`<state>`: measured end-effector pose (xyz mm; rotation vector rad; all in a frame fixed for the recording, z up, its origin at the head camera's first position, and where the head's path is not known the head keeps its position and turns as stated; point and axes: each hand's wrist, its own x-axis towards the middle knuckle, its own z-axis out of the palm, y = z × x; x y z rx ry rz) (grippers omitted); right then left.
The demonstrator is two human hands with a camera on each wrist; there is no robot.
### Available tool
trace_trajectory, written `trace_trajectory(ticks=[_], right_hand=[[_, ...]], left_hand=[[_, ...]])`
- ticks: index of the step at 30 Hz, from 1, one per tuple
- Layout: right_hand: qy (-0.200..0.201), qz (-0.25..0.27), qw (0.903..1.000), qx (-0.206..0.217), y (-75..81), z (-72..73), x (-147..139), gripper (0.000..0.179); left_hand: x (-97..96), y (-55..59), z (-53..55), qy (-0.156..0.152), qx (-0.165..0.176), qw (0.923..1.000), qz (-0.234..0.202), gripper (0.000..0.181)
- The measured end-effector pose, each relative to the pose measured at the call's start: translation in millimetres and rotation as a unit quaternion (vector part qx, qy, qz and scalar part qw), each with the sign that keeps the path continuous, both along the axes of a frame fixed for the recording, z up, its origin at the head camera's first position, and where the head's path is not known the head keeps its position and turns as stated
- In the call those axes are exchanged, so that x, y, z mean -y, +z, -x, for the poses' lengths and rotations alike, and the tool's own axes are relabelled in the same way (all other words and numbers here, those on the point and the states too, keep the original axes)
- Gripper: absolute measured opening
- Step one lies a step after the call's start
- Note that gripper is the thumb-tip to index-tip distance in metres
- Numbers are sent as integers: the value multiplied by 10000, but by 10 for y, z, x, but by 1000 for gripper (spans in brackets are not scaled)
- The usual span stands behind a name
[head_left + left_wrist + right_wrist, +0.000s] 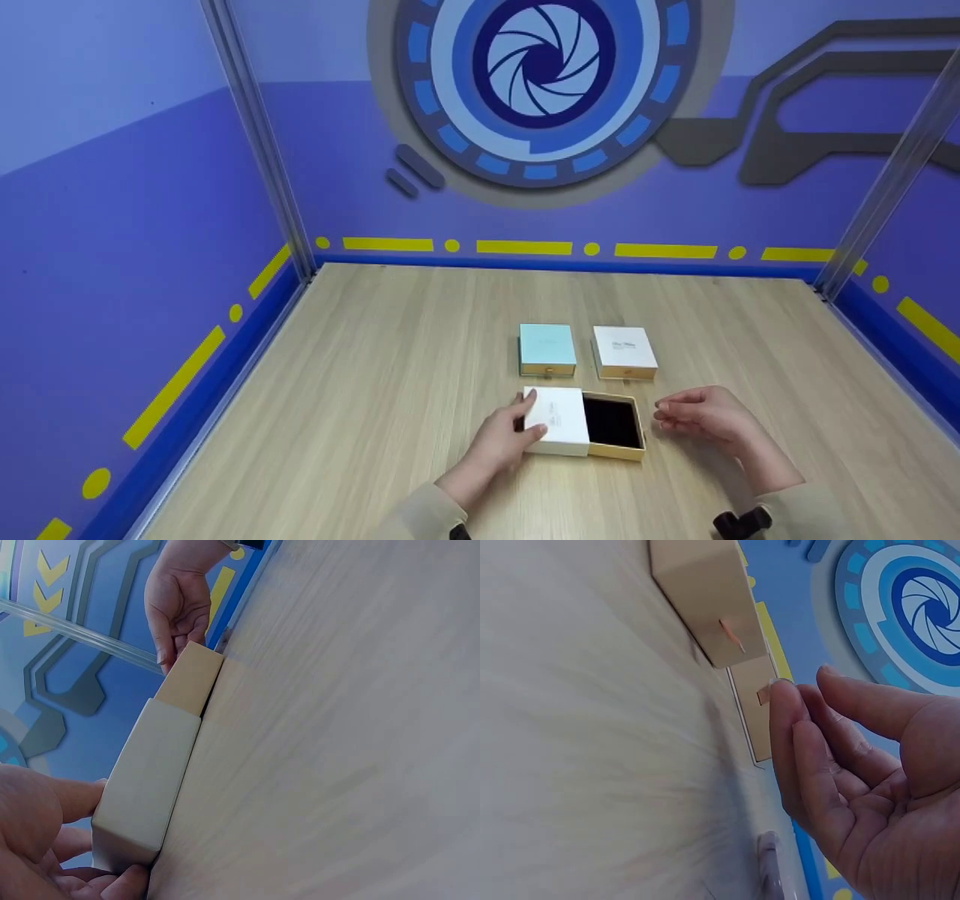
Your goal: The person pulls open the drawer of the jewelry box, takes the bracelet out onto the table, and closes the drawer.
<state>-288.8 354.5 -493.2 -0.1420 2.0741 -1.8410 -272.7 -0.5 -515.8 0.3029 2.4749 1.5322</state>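
Observation:
A small white drawer box point(559, 439) with faint printing lies on the table. Its gold-edged drawer point(616, 452), lined in black, is pulled well out to the right and has nothing inside. My left hand point(499, 435) grips the left end of the white sleeve, thumb and fingers spread around it. In the left wrist view, fingers point(75, 799) wrap that end of the sleeve. My right hand point(716, 416) hovers just right of the drawer, fingers loosely bent and holding nothing. A ribbon pull tab point(733, 636) shows on the drawer front in the right wrist view.
Behind the opened box stand a light teal drawer box point(547, 345) and a second white drawer box point(622, 346), both closed. The wooden table point(375, 360) meets blue-purple wall panels point(330, 165) at the back and sides.

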Motion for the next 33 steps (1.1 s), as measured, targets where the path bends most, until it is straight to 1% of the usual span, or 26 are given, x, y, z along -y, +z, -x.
trace_trajectory(ticks=[7, 13, 18, 25, 33], right_hand=[[46, 165, 9998, 119, -57, -3, 77, 24], [29, 56, 9998, 201, -84, -5, 142, 30], [73, 53, 9997, 229, -105, -12, 176, 31], [124, 35, 9998, 154, -136, -1, 203, 32], [35, -95, 9999, 87, -142, -2, 236, 34]], left_hand=[[2, 1, -7, -2, 21, 10000, 0, 63], [3, -5, -3, 2, -6, 10000, -22, 64], [1, -14, -2, 20, -32, 10000, 7, 64], [-3, -15, 5, 62, 16, 10000, 53, 64], [-1, -10, 6, 60, 43, 10000, 61, 63]])
